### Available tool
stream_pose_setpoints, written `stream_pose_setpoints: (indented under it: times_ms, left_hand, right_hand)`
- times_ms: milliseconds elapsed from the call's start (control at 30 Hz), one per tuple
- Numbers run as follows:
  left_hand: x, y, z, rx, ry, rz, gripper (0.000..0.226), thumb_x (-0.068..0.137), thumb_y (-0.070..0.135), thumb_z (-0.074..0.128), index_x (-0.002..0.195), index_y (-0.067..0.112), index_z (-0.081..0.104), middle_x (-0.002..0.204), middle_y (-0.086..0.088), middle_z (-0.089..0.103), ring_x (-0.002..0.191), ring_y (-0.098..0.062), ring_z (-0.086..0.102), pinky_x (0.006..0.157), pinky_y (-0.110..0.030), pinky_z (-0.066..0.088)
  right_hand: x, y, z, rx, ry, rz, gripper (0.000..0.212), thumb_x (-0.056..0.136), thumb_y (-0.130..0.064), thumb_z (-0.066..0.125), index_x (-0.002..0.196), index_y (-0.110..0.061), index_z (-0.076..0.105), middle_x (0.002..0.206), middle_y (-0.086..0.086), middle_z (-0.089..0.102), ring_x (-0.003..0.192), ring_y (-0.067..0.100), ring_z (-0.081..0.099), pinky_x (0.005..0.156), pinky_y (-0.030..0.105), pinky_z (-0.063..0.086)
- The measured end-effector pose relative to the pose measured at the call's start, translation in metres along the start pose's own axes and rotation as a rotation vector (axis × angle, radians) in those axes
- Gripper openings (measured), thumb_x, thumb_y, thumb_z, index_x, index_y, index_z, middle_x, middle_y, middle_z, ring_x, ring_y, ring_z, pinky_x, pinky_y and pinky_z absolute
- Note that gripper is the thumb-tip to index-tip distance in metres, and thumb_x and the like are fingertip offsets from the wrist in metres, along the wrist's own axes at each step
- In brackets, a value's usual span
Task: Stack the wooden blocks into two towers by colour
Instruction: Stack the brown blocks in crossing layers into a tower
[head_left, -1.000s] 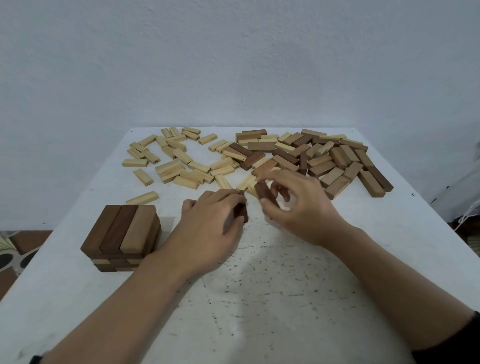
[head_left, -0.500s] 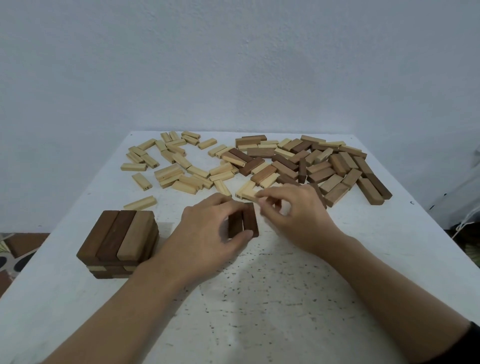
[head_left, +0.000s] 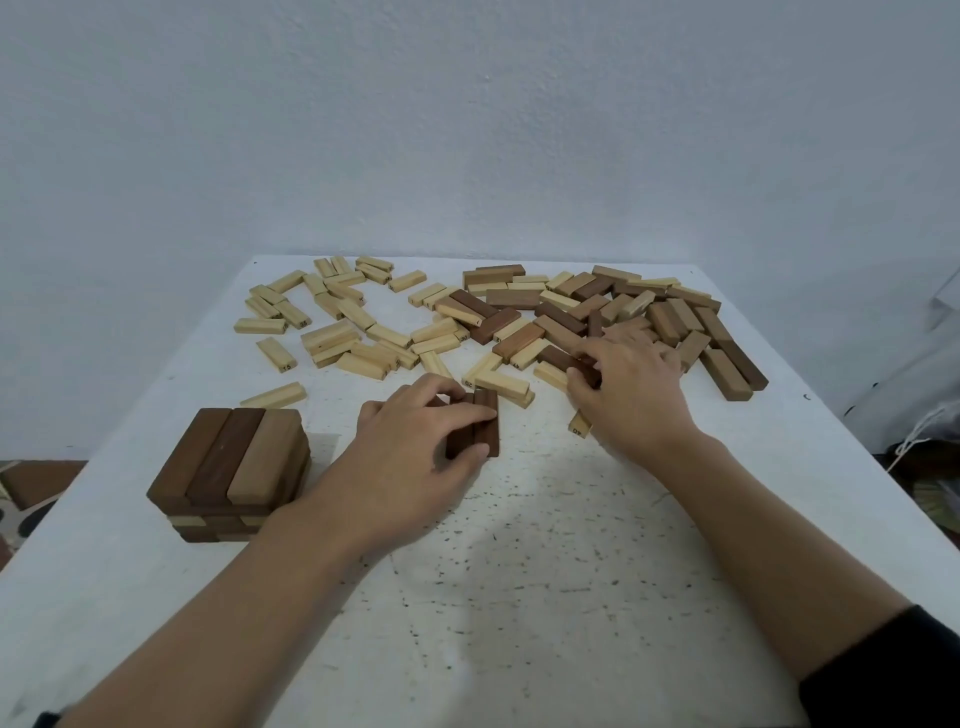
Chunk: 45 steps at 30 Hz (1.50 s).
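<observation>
L hand (head_left: 410, 447) curled round two dark blocks (head_left: 480, 423) lying side by side at frame centre, right of the brown tower (head_left: 234, 467). R hand (head_left: 628, 389) is in the mixed pile (head_left: 665, 312) upper right, thumb + fingers pinching a dark block (head_left: 563, 358). I'd lift it straight out so neighbours don't shift, butt it flush vs the pair, square the ends, then set all 3 crosswise on the tower. Light blocks (head_left: 337, 332) upper left not yet stacked.
</observation>
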<state>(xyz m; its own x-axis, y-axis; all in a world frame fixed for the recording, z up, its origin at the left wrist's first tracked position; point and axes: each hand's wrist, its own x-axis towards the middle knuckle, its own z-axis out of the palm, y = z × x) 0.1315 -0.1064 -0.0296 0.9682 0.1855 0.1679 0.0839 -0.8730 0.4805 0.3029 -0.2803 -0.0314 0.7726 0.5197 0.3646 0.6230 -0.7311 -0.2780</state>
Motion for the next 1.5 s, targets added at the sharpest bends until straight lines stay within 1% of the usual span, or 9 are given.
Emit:
stream_pose_setpoints:
  times_ms: [200,367,600,767,900,1067,1267,1367,1500]
  left_hand:
    - [-0.002,0.001,0.0,-0.016,-0.007,0.002,0.041,0.097,0.048,0.062,0.137,0.044,0.057,0.135,0.017,0.039,0.104,0.006,0.026,0.1,-0.03,0.024]
    - [-0.002,0.005,-0.004,0.011,0.01,-0.024,0.039,0.094,0.041,0.065,0.133,0.041,0.062,0.149,0.014,0.041,0.134,-0.01,0.039,0.112,-0.041,0.032]
    - [-0.002,0.007,-0.007,-0.026,0.043,-0.059,0.028,0.086,0.039,0.072,0.113,0.035,0.07,0.123,0.008,0.057,0.119,-0.016,0.05,0.101,-0.047,0.042]
    - [-0.004,0.008,-0.009,-0.047,0.031,0.002,0.016,0.086,0.042,0.069,0.096,0.04,0.057,0.099,0.02,0.056,0.1,-0.017,0.052,0.087,-0.047,0.046]
    - [-0.005,0.007,-0.008,-0.027,-0.056,0.001,0.023,0.095,0.039,0.065,0.113,0.032,0.052,0.138,0.017,0.052,0.117,-0.017,0.042,0.096,-0.039,0.039]
    - [-0.004,0.006,-0.007,0.018,-0.118,0.012,0.035,0.099,0.038,0.061,0.129,0.034,0.045,0.122,0.014,0.05,0.111,-0.013,0.035,0.092,-0.034,0.036]
    - [-0.002,0.003,-0.005,0.023,-0.109,0.008,0.067,0.095,0.055,0.062,0.15,0.037,0.029,0.142,0.014,0.041,0.126,-0.011,0.038,0.106,-0.037,0.039]
    - [-0.002,0.002,-0.003,-0.067,-0.07,-0.016,0.075,0.088,0.06,0.069,0.149,0.042,0.029,0.134,0.015,0.046,0.118,-0.009,0.046,0.095,-0.026,0.042]
    - [-0.003,0.005,-0.001,-0.106,-0.025,-0.043,0.071,0.087,0.05,0.072,0.147,0.041,0.034,0.125,0.013,0.049,0.109,-0.007,0.049,0.08,-0.013,0.037]
  right_hand:
    - [-0.004,-0.01,0.0,0.165,0.125,-0.109,0.032,0.102,-0.022,0.053,0.133,-0.018,0.062,0.114,0.003,0.063,0.108,0.021,0.055,0.091,0.037,0.044]
    - [-0.018,-0.031,-0.011,0.434,0.0,-0.271,0.025,0.094,-0.019,0.067,0.118,-0.021,0.071,0.088,-0.01,0.067,0.082,0.005,0.061,0.071,0.008,0.04]
    - [-0.024,-0.039,-0.011,0.385,-0.049,-0.397,0.018,0.078,-0.027,0.071,0.095,-0.021,0.076,0.072,-0.007,0.061,0.069,0.013,0.057,0.064,0.037,0.05]
    - [-0.024,-0.038,-0.009,0.335,-0.146,-0.371,0.025,0.083,-0.041,0.068,0.096,-0.021,0.074,0.077,-0.003,0.067,0.072,0.014,0.061,0.066,0.042,0.053]
    - [-0.023,-0.038,-0.006,0.313,-0.154,-0.352,0.02,0.086,-0.036,0.072,0.091,-0.016,0.075,0.065,-0.002,0.062,0.064,0.016,0.055,0.064,0.042,0.05]
    - [-0.02,-0.032,-0.005,0.342,-0.194,-0.385,0.019,0.094,-0.029,0.065,0.093,-0.014,0.077,0.069,-0.003,0.066,0.068,0.015,0.059,0.068,0.042,0.05]
    - [-0.02,-0.029,-0.01,0.402,-0.278,-0.42,0.025,0.09,-0.034,0.073,0.11,-0.02,0.077,0.078,-0.007,0.066,0.079,0.012,0.06,0.072,0.026,0.048]
    - [-0.019,-0.026,-0.007,0.419,-0.26,-0.397,0.028,0.092,-0.034,0.071,0.116,-0.021,0.076,0.08,-0.009,0.064,0.081,0.009,0.059,0.072,0.013,0.042]
    - [-0.02,-0.023,-0.005,0.419,-0.226,-0.41,0.03,0.089,-0.042,0.072,0.108,-0.021,0.079,0.076,-0.012,0.066,0.077,0.008,0.062,0.072,0.016,0.043]
